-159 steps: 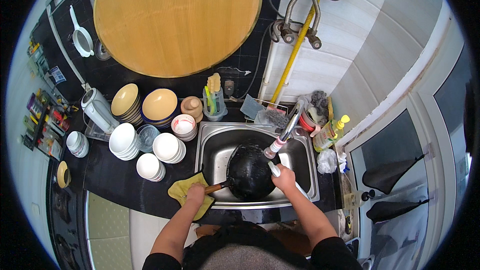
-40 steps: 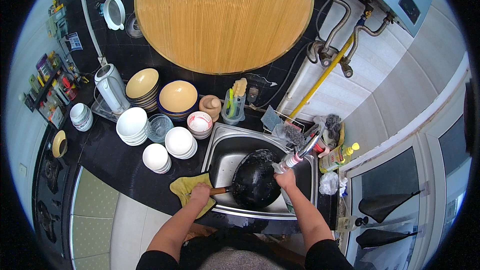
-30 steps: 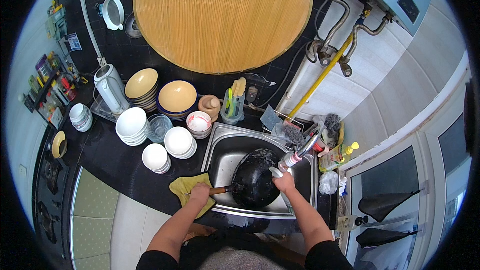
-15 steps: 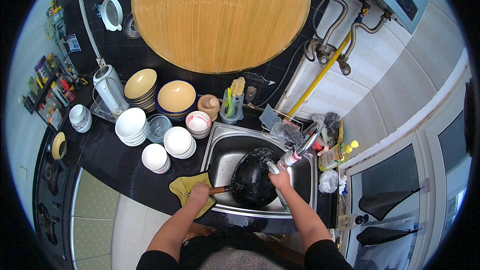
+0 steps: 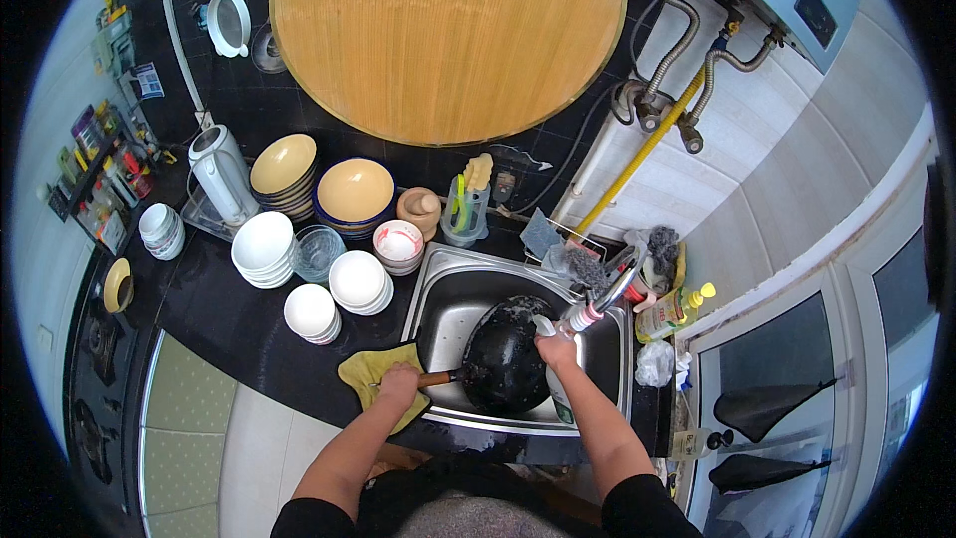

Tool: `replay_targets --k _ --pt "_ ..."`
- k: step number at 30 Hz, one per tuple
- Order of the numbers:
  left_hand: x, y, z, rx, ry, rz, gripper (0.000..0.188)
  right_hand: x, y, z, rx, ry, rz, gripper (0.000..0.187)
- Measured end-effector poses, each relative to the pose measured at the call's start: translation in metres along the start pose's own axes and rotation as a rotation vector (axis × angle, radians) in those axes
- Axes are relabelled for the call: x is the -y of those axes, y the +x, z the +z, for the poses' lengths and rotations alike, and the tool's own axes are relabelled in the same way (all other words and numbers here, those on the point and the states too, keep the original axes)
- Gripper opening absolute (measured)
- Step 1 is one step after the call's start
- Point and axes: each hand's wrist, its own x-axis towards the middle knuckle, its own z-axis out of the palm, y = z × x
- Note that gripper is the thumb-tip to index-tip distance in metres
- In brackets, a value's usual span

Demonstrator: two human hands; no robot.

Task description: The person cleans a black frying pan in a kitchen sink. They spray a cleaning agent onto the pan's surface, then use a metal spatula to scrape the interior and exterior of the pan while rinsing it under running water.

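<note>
A black wok (image 5: 503,357) lies in the steel sink (image 5: 435,284), with wet or soapy streaks on its surface. Its wooden handle (image 5: 436,379) juts over the sink's left edge, and my left hand (image 5: 400,384) is closed round the handle's end. Beneath that hand a yellow cloth (image 5: 363,371) is spread over the counter edge. My right hand (image 5: 556,349) grips a white spray bottle (image 5: 561,401) by its neck, over the right side of the wok. The bottle's head points toward the wok, just beside the faucet (image 5: 588,311); my fingers partly hide it.
White bowls (image 5: 309,311), a glass bowl (image 5: 317,251) and cream bowls (image 5: 356,191) stand stacked left of the sink. Behind it are a mortar (image 5: 418,211) and a utensil holder (image 5: 464,219). Yellow-capped detergent (image 5: 665,315) stands at the right. A kettle (image 5: 221,179) stands farther left.
The spray bottle has tilted slightly, and more of its body shows below my right hand. My left hand keeps its hold on the wok handle. The whole view has shifted a little.
</note>
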Motion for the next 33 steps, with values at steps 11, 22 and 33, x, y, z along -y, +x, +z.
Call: replay_targets --k 11,22,33 --pt "0.0 0.003 0.003 0.027 0.026 -0.002 0.015 0.005 0.0 0.016 -0.076 -0.003 -0.024 0.039" --pt "0.0 0.003 0.002 0.021 0.023 0.005 0.015 0.04 -0.023 -0.004 0.041 -0.042 -0.108 0.032" --pt "0.003 0.005 0.011 0.007 0.011 0.015 0.014 0.027 -0.052 0.004 0.173 -0.11 -0.238 0.023"
